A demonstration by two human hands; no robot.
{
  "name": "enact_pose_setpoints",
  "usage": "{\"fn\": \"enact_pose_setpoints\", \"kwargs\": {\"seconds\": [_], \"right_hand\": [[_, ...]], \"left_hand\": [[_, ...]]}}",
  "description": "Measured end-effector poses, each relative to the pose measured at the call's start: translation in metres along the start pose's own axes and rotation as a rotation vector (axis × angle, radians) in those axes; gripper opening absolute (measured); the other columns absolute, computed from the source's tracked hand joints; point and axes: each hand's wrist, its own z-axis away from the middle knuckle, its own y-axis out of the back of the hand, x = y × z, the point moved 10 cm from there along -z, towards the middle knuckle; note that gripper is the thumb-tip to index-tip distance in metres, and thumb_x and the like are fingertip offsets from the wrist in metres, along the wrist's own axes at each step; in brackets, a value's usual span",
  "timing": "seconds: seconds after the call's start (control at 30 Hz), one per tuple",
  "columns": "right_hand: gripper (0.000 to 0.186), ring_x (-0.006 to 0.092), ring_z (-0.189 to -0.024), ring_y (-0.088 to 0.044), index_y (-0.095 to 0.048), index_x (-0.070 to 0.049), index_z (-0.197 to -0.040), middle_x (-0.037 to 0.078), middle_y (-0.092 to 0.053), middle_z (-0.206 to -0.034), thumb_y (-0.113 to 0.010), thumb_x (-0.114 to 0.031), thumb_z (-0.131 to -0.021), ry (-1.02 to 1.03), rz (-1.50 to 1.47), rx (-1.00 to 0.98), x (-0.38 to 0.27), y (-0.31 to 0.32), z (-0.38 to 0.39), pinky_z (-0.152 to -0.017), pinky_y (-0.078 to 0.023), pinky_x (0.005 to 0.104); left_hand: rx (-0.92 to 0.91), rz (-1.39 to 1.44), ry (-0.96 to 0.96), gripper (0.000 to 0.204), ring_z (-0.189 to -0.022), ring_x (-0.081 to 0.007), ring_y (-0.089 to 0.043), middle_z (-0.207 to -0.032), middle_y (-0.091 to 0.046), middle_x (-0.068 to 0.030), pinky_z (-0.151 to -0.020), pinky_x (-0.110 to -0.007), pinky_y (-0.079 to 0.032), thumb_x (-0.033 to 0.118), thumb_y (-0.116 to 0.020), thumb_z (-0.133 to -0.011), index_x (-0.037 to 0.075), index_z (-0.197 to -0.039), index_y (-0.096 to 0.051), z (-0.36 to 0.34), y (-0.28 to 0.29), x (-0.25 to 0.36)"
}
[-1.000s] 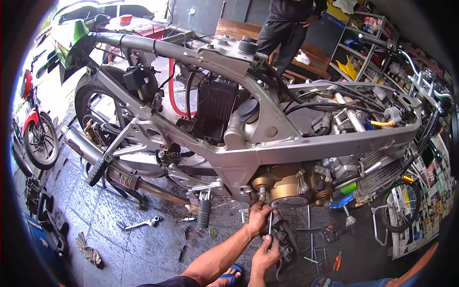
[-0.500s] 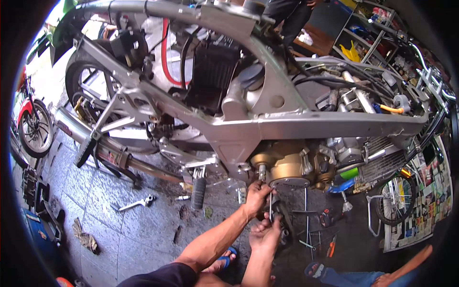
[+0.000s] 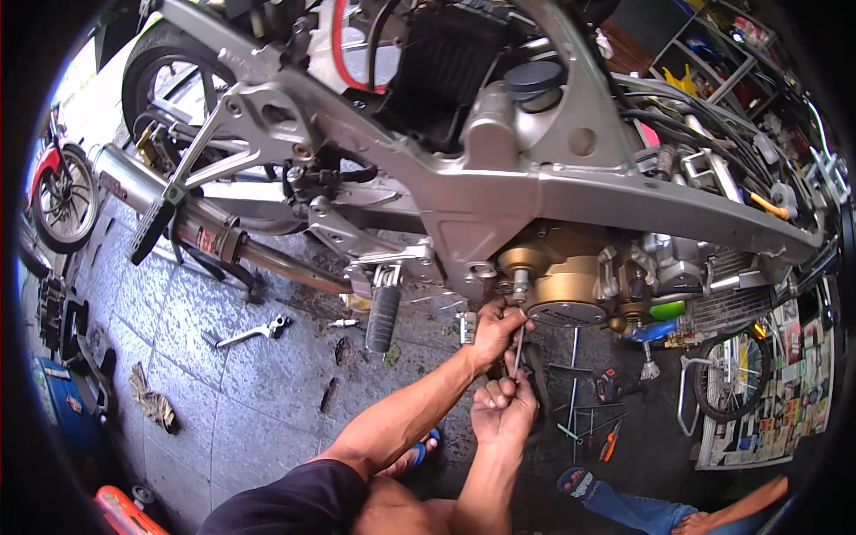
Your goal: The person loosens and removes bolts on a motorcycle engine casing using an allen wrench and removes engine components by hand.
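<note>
Below the gold engine cover [image 3: 571, 278] of a motorcycle, my left hand [image 3: 497, 333] is closed, its fingers bent at the underside of the engine. What those fingers grip is hidden. My right hand [image 3: 504, 407], lower down, is closed on a thin metal rod-shaped tool [image 3: 519, 349]. The tool stands nearly upright, and its upper end reaches the left fingertips. A short metal shaft [image 3: 520, 283] projects from the engine just above my left hand. The grey frame [image 3: 571, 201] runs over the engine, and a black footpeg [image 3: 383, 318] hangs to the left.
A kick lever [image 3: 254, 332] and a crumpled rag [image 3: 152, 399] lie on the tiled floor at left. T-handled wrenches [image 3: 573, 392], orange-handled pliers [image 3: 611, 441] and a power drill [image 3: 615, 385] lie at right. Another person's leg [image 3: 624, 510] extends in at lower right. A spoked wheel [image 3: 733, 374] rests on newspaper.
The view has shifted, so the motorcycle looks larger and sits farther right. Both hands keep their places below the engine, and the right one still holds the thin tool.
</note>
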Motion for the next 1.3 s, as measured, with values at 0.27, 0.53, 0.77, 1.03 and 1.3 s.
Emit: {"fn": "enact_pose_setpoints", "kwargs": {"seconds": [0.27,0.53,0.77,1.03,1.3], "right_hand": [[0.044,0.0105,-0.051,-0.044,-0.059,-0.004,-0.094,0.000,-0.053,-0.064,-0.046,-0.045,-0.097,0.006,0.065,0.069,-0.013,0.020,-0.007,-0.049,-0.036,0.0225],[0.035,0.0277,-0.082,-0.065,-0.059,0.008,-0.112,0.017,-0.068,-0.088,-0.055,-0.022,-0.094,0.901,1.648,0.374,-0.055,-0.019,0.036,-0.076,-0.050,0.0372],[0.031,0.0158,-0.071,-0.061,-0.059,0.006,-0.112,0.010,-0.067,-0.078,-0.053,-0.018,-0.095,0.862,1.444,0.346,-0.054,-0.023,0.033,-0.065,-0.048,0.0295],[0.031,0.0184,-0.071,-0.061,-0.051,0.008,-0.119,0.016,-0.063,-0.099,-0.051,-0.010,-0.093,0.787,1.688,0.041,-0.066,-0.042,-0.006,-0.069,-0.051,0.0310],[0.045,0.0082,-0.060,-0.048,-0.043,-0.001,-0.133,0.007,-0.058,-0.092,-0.049,0.002,-0.089,0.212,0.952,0.154,-0.052,-0.034,-0.041,-0.047,-0.039,0.0188]], "left_hand": [[0.066,0.114,0.005,0.010,-0.045,-0.0058,-0.045,-0.064,-0.060,-0.0016,-0.041,-0.021,-0.034,0.009,-0.061,-0.085,0.003,-0.092,-0.056,0.005,-0.010,0.009],[0.018,0.074,0.020,0.016,-0.049,-0.0054,-0.048,-0.072,-0.065,-0.0025,-0.044,-0.020,-0.037,0.008,-0.060,-0.086,0.002,-0.097,-0.051,0.002,-0.008,0.006],[-0.004,0.120,-0.010,0.026,-0.049,-0.0060,-0.049,-0.074,-0.065,-0.0051,-0.045,-0.020,-0.039,0.014,-0.061,-0.085,0.000,-0.105,-0.051,-0.001,-0.009,0.001],[-0.053,0.103,-0.027,0.042,-0.055,-0.0077,-0.051,-0.081,-0.066,-0.0056,-0.052,-0.021,-0.042,0.020,-0.064,-0.088,-0.003,-0.119,-0.046,-0.006,-0.008,-0.005],[-0.016,0.127,0.045,0.039,-0.050,-0.0057,-0.048,-0.076,-0.061,-0.0019,-0.046,-0.020,-0.040,0.020,-0.063,-0.089,-0.003,-0.119,-0.050,0.003,-0.005,0.006]]}}
